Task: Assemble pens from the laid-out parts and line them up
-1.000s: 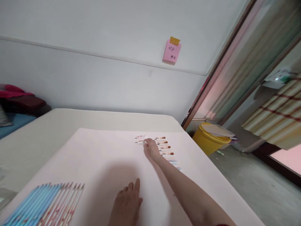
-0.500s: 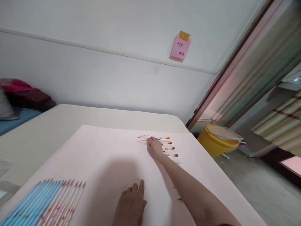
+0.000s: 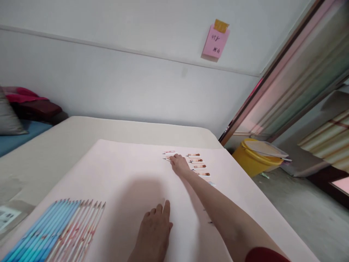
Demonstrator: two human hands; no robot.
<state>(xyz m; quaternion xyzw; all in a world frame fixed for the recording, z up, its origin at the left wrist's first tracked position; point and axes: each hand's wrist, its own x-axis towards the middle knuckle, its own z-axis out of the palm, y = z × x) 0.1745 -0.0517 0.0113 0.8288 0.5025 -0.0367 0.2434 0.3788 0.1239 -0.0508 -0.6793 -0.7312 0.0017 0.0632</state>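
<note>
At the far side of the pale pink sheet, my right hand (image 3: 179, 164) has its fingers closed over a white pencil-like stick (image 3: 167, 158), whose dark tip points left; the rest is under the hand. Just beyond it lies another slim white stick with a pink pattern (image 3: 169, 152). Right of the hand, several white sticks with brown-and-peach ends (image 3: 196, 160) lie in a column. My left hand (image 3: 156, 229) rests flat on the sheet nearer to me, fingers stretched forward, holding nothing.
Blue pencils (image 3: 47, 229) and white pencils with red patterns (image 3: 80, 233) lie in a row at the front left. The pink sheet (image 3: 114, 160) covers much of a cream table (image 3: 136, 129). A yellow bin (image 3: 247, 160) stands on the floor to the right. A wall closes the far side.
My right hand stays over the same stick, with its fingers shifted slightly along it. The left hand keeps its place on the sheet. The camera view has tilted slightly.
</note>
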